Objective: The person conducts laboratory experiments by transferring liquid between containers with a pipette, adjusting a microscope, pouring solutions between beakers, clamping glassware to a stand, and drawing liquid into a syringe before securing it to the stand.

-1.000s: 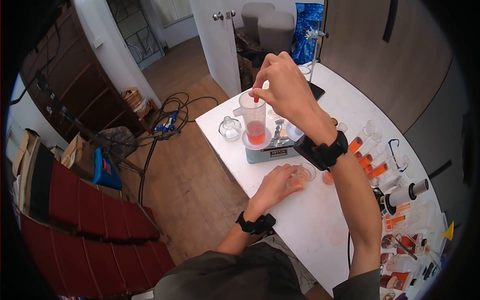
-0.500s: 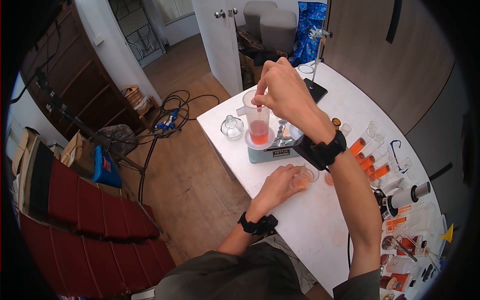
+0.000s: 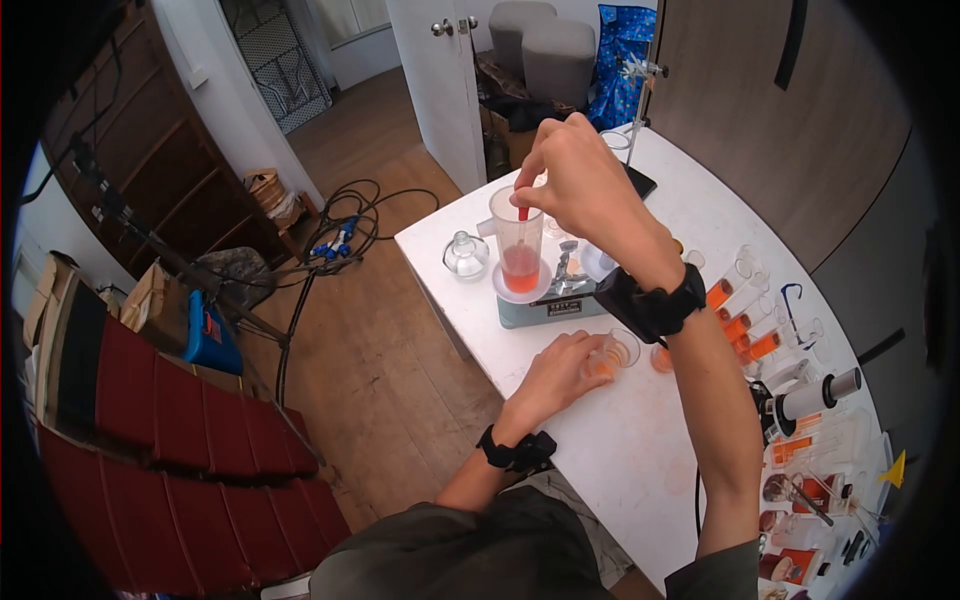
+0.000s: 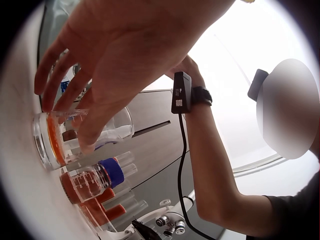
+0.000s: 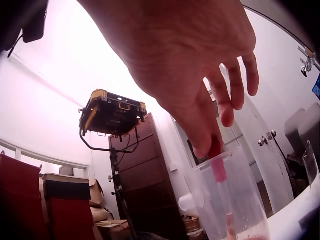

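With thumb and fingertips, my right hand (image 3: 590, 185) pinches the red rubber bulb (image 5: 218, 169) of a dropper at the mouth of a tall clear plastic cup (image 3: 507, 212). The dropper's clear tube (image 5: 229, 200) points down inside. Red-orange liquid (image 3: 520, 272) fills the lower part of this cup, which stands on the round pan of a teal balance scale (image 3: 515, 315). Lower down, my left hand (image 3: 548, 378) holds a glass beaker (image 4: 122, 122) on the tabletop, thumb on one side and fingers on the other. Orange liquid (image 4: 56, 137) lies shallow in the beaker's bottom.
A round glass bottle (image 3: 465, 257) stands left of the scale near the table edge. Several tubes of orange liquid (image 3: 738, 325), a blue-capped bottle (image 4: 90, 179) and a microscope (image 3: 815, 392) are on the right. A ring stand (image 3: 637, 120) rises at the back.
My right hand lowers the dropper bulb a little into the cup, then lifts it slightly again. The left hand stays on the beaker, and the head view shifts a little.
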The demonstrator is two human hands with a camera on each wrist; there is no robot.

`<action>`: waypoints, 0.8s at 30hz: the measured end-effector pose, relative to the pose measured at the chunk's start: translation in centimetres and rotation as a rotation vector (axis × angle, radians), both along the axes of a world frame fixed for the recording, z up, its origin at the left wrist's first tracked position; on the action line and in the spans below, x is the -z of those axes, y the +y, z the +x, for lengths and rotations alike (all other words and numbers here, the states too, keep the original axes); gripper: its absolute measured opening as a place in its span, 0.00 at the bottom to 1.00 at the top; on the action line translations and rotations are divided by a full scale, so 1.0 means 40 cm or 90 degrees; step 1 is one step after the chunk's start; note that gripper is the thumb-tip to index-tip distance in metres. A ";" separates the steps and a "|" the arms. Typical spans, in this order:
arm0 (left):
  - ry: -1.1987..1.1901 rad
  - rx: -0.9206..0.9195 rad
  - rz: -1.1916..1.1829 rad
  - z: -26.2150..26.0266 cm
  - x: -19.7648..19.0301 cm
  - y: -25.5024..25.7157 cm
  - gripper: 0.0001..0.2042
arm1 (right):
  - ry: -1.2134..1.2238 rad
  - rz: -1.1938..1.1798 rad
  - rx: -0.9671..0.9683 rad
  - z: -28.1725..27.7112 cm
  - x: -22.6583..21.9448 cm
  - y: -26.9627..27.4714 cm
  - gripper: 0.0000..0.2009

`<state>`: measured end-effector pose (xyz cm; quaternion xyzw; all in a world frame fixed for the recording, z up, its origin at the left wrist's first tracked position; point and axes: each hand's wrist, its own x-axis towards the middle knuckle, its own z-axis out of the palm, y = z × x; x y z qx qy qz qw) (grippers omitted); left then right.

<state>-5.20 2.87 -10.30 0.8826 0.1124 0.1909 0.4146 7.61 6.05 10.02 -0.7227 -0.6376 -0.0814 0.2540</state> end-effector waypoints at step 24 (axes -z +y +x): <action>0.028 -0.001 -0.021 -0.001 -0.014 -0.006 0.26 | -0.008 0.316 0.101 0.002 -0.120 -0.357 0.08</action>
